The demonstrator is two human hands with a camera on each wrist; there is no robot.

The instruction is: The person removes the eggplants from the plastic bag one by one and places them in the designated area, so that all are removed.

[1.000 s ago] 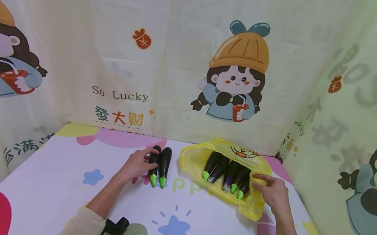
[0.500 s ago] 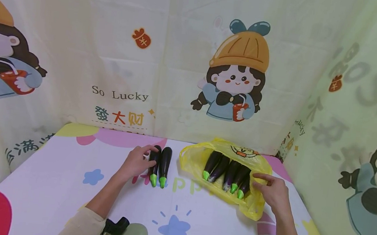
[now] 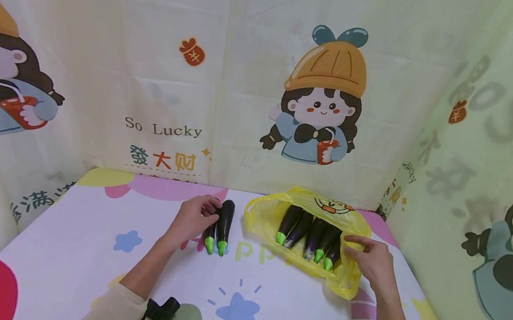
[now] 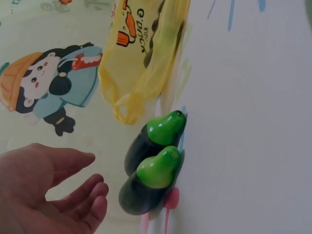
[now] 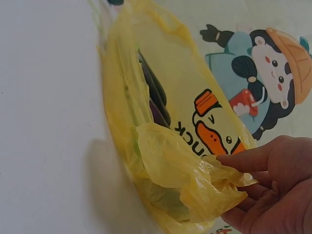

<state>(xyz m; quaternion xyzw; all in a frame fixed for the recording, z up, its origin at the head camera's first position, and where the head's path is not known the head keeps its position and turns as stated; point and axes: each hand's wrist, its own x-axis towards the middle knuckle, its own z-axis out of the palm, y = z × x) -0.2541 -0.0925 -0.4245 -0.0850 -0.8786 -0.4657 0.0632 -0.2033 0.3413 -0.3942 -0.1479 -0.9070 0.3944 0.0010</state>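
Two dark eggplants with green stem ends lie side by side on the table, a left one (image 3: 209, 241) and a right one (image 3: 226, 219). My left hand (image 3: 189, 219) is over the upper part of the left eggplant and hides it in the head view. The left wrist view shows a gap between this hand (image 4: 58, 192) and the eggplants (image 4: 141, 195), its fingers loosely bent around nothing. A yellow plastic bag (image 3: 260, 217) lies on its side, mouth toward me, with several eggplants (image 3: 288, 224) inside. Its right edge is pinched by my right hand (image 3: 374, 261), thumb and fingers on crumpled film (image 5: 214, 185).
The table (image 3: 170, 280) has a white cover with coloured prints. Patterned cloth walls (image 3: 234, 101) stand directly behind it and at both sides. A black wrist-worn device (image 3: 162, 309) sits by my left sleeve.
My left hand has shifted a little to the right and now covers more of the left eggplant. My right hand, the bag and the eggplants look unmoved.
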